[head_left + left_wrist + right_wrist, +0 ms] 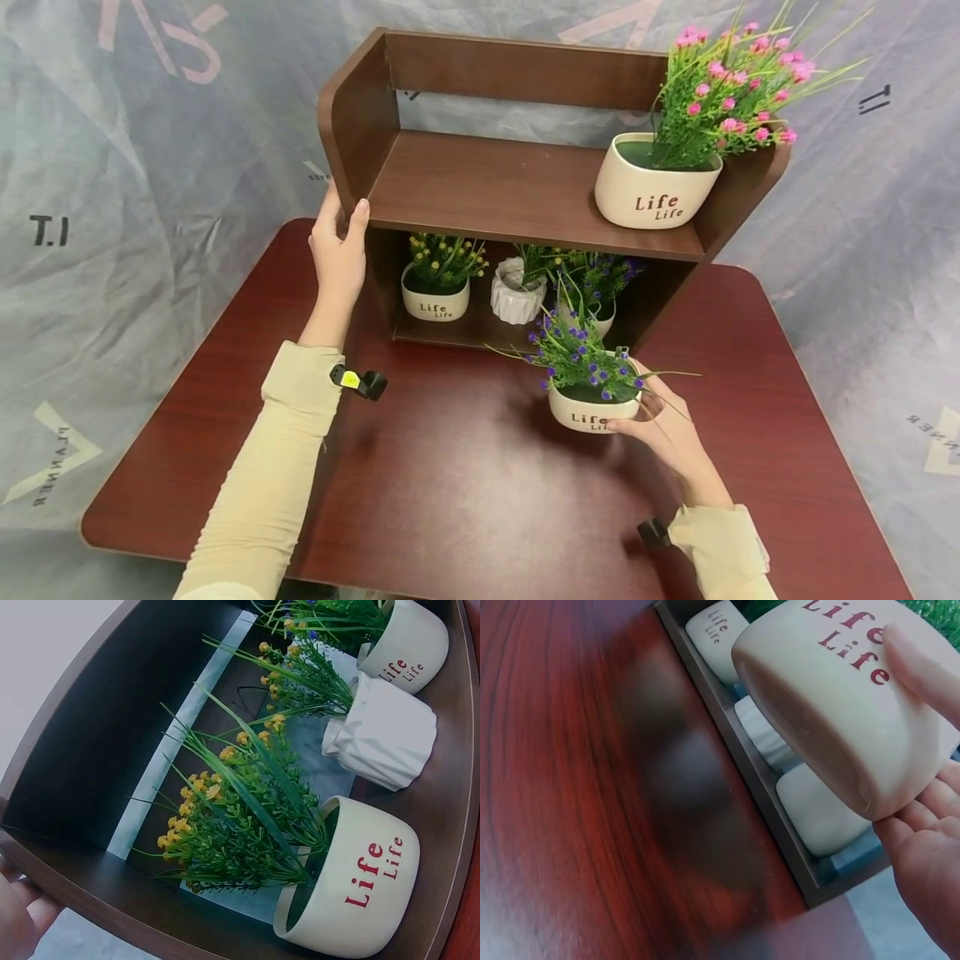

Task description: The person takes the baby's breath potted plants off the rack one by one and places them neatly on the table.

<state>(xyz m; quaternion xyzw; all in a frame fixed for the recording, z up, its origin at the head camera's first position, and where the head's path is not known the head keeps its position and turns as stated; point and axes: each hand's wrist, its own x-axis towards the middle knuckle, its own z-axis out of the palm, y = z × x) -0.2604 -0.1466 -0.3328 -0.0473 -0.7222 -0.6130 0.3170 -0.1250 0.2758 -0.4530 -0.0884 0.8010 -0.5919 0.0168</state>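
Note:
My right hand holds a cream oval flowerpot of purple flowers, thumb on its front beside the "Life" lettering. In the right wrist view the pot is raised off the table, its underside showing, with fingers beneath and behind. My left hand grips the left side panel of a brown two-tier shelf, thumb in front and fingers on the outer side. In the lower tier stand a yellow-flowered pot, a white ribbed pot and another purple-flowered pot, partly hidden by the held plant.
A cream pot of pink flowers stands at the right end of the upper tier. The shelf rests at the back of a reddish-brown table. Grey printed cloth hangs behind and around it.

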